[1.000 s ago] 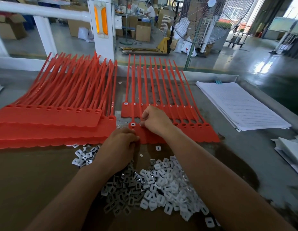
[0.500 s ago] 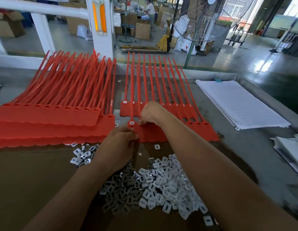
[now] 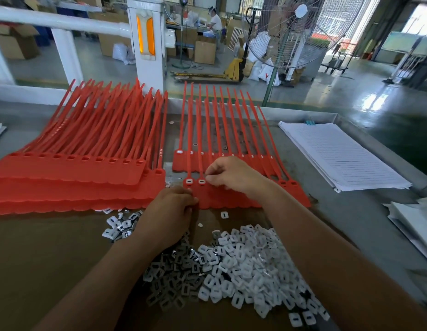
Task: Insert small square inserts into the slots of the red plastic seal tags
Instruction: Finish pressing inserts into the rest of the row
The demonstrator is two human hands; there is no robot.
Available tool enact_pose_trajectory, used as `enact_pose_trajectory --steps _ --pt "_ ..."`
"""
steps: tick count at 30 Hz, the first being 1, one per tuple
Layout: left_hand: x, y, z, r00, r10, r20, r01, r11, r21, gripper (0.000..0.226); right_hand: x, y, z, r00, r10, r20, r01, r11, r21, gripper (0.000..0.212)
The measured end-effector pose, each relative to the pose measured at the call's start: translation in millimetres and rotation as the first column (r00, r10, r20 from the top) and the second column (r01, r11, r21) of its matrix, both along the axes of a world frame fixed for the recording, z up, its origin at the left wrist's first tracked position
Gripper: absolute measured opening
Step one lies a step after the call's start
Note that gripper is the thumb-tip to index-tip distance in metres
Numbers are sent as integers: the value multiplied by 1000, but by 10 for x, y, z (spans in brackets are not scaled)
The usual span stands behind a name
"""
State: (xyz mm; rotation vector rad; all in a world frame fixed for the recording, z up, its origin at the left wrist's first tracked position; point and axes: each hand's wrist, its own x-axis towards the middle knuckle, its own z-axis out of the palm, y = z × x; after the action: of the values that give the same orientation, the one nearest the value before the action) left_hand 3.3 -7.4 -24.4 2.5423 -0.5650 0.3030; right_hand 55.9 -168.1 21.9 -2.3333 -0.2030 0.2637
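Partly done | front tag strip (image 3: 226,199): two inserts (image 3: 201,181) seated at its left end, right-end slots empty | right hand (image 3: 234,174) fingers (image 3: 208,177) pinch what seems an insert at its third slot | left hand (image 3: 169,211) fingers curled at its near edge, contents unclear | insert pile (image 3: 243,271) just nearer, on bench (image 3: 40,259)

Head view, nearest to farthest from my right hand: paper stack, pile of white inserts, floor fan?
1. pile of white inserts, just below the right hand.
2. paper stack, to the right.
3. floor fan, beyond the table.

Two inserts (image 3: 188,181) are seated in the near tags (image 3: 231,199); the next slot is covered by the right hand (image 3: 234,175) (fingers curled), and the left hand (image 3: 169,211) is rested at the tags' edge.
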Motion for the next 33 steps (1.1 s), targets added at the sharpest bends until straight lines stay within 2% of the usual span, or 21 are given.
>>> enact_pose_trajectory --steps 5,13,18,24,33 --pt "12 0 -4 1000 14 -15 -14 1000 -11 32 -309 -336 84 996 84 41 -75 981 -179 7" --pt "18 -2 -14 998 38 -42 -38 999 -3 33 -631 -649 98 990 131 -45 -139 945 -295 13" --pt "33 -5 -19 998 43 -49 -43 999 -8 32 -658 -630 12 984 149 -99 -171 942 -288 17" --pt "37 2 -31 999 34 -34 -35 999 -19 32 -635 -614 -36 990 124 -71 -140 940 -313 20" --pt "52 -8 -36 999 39 -7 -39 999 -22 32 -574 -558 18 996 81 36 -72 973 -220 14"
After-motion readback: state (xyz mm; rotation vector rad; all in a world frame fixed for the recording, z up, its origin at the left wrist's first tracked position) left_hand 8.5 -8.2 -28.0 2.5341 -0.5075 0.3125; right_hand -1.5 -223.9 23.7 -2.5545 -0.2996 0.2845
